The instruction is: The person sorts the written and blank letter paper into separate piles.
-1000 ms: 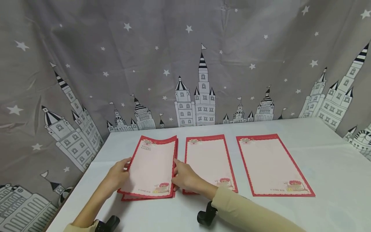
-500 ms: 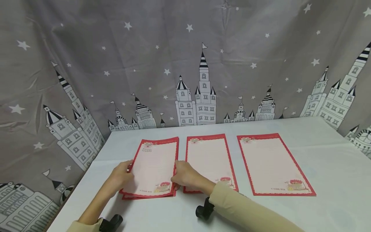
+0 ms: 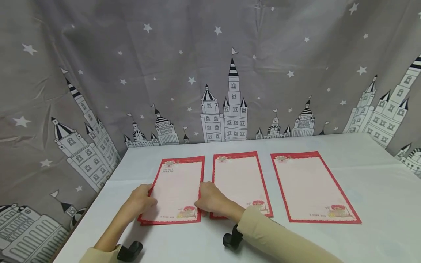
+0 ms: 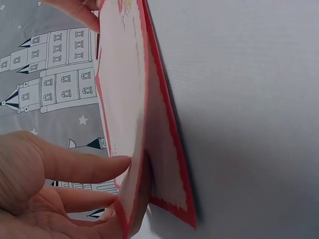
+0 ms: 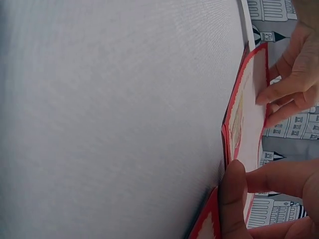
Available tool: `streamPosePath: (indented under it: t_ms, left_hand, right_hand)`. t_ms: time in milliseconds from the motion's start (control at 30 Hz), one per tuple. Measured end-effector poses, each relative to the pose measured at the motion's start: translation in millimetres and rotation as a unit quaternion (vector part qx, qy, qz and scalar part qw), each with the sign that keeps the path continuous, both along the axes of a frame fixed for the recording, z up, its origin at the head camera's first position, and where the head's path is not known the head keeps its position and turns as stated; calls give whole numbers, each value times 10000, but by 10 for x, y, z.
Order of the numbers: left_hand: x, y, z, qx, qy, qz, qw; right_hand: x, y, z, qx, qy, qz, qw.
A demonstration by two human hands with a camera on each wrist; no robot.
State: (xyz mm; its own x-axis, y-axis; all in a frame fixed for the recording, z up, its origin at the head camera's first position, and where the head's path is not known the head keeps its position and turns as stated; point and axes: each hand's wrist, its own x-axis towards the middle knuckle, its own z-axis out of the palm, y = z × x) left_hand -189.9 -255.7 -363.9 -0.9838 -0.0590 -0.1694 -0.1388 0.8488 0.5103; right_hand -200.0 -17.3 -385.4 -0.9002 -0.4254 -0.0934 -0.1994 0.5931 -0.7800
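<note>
A sheet of red-bordered paper, with flower print and a few lines of writing at its top, lies over a similar sheet on the table's left part. My left hand pinches its left edge, thumb on the face and fingers beneath. In the left wrist view that edge bows up from the lower sheet. My right hand holds the right edge between thumb and fingers. The right wrist view has the right thumb at the paper's edge, the left hand across from it.
Two more matching sheets lie flat to the right: a middle one, partly under my right hand and overlying another red edge, and a far right one. A white cloth covers the table. A grey castle-print curtain hangs behind.
The top sheet has come down flatter and squarer over the one beneath, so less of the lower red edge shows. Both hands keep hold of its sides; the left moves slightly right.
</note>
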Motion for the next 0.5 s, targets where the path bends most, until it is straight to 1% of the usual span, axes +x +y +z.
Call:
streamPosePath:
  t_ms: [200,233,400,500]
  left_hand:
    - [-1,28,-1,-107,-82,157,9998]
    - [3,26,-4,-140,-79,160,9997]
    - [3,22,-10,-308,-12,104,9995]
    - [-3,11,-9,-403,58,-8,9992]
  right_hand:
    - [7,-2,0,97,110,-71,9999]
    - [23,0,28,73,104,-81,9999]
    - [19,-15,34,351,267,-87,9990]
    - [14,-22,29,438,288,-92,9986]
